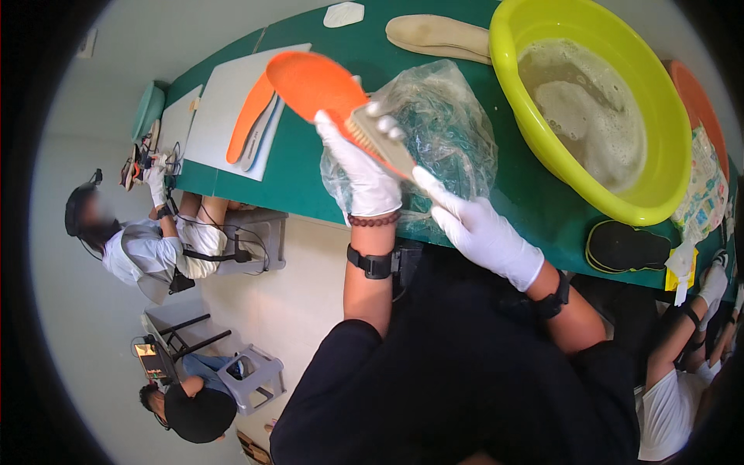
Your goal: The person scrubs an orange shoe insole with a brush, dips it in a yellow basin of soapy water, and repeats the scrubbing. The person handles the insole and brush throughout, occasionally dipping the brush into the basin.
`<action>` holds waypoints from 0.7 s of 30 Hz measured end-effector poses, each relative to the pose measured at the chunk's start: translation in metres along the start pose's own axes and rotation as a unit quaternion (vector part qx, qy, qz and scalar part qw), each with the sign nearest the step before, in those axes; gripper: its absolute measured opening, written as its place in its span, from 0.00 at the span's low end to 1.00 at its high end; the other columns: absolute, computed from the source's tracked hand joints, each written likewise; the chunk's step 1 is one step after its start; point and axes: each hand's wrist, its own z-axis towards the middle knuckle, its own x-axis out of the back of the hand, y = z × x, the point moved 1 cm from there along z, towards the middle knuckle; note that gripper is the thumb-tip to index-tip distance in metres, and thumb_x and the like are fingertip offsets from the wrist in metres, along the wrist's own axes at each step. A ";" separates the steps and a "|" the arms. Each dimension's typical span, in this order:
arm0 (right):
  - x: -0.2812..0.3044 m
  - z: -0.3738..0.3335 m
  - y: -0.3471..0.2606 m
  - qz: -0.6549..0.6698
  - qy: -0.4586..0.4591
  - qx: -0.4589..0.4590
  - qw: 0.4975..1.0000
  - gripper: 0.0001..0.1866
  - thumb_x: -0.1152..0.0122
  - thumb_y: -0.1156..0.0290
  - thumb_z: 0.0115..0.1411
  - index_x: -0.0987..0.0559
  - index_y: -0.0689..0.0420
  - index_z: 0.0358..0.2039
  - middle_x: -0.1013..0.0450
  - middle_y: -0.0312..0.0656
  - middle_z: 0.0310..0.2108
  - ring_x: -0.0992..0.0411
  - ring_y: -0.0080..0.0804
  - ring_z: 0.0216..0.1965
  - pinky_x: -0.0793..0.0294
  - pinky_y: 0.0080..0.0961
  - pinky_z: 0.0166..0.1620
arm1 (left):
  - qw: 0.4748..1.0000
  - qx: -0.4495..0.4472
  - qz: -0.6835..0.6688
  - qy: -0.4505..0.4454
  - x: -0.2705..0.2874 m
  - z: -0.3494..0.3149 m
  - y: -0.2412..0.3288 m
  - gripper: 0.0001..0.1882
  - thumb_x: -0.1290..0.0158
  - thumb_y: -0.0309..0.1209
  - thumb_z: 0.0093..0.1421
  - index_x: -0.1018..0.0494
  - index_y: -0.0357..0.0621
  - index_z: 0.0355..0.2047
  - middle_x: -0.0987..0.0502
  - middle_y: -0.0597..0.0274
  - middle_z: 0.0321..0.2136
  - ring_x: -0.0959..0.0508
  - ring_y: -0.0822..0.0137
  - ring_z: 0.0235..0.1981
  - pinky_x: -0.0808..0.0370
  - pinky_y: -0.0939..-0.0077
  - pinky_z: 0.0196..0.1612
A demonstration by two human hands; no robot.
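Observation:
My left hand (366, 174), in a white glove, is closed around an orange insole (316, 84) and holds it raised above the table. In my right hand (484, 236), also gloved in white, is the handle of a scrub brush (380, 141) with pale bristles. The bristles rest against the insole near its lower end, beside my left fingers. Behind and beneath my hands a crumpled clear plastic bag (457, 116) lies on the table.
A yellow-green basin (508, 101) of sudsy water stands at the right on the green table (310, 194). Beige insoles (442, 36) lie behind it, a black shoe-shaped piece (626, 248) in front. Another orange insole (249, 120) rests on a white board (213, 105). People sit left and right.

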 end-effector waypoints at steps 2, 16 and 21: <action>-0.017 0.005 0.030 -0.007 0.087 0.119 0.989 0.28 0.52 0.74 0.63 0.40 0.52 0.65 0.29 0.64 0.42 0.27 0.58 0.40 0.29 0.41 0.46 | 0.991 0.015 -0.122 -0.048 -0.002 0.001 0.002 0.36 0.60 0.65 0.61 0.36 0.52 0.56 0.31 0.64 0.23 0.31 0.71 0.22 0.28 0.78 0.25; -0.017 -0.005 0.036 0.153 0.051 0.081 0.984 0.27 0.54 0.76 0.64 0.40 0.62 0.64 0.39 0.49 0.64 0.43 0.37 0.66 0.51 0.25 0.66 | 0.992 0.034 -0.089 -0.080 -0.001 0.005 -0.005 0.35 0.57 0.60 0.63 0.38 0.50 0.60 0.35 0.67 0.26 0.37 0.75 0.21 0.34 0.81 0.24; 0.003 0.003 0.000 0.061 0.025 -0.071 0.995 0.28 0.51 0.75 0.63 0.39 0.56 0.65 0.34 0.58 0.57 0.36 0.52 0.59 0.40 0.36 0.61 | 0.986 0.104 -0.021 -0.128 -0.007 -0.003 -0.022 0.38 0.60 0.64 0.60 0.39 0.52 0.61 0.34 0.63 0.25 0.35 0.71 0.20 0.30 0.77 0.25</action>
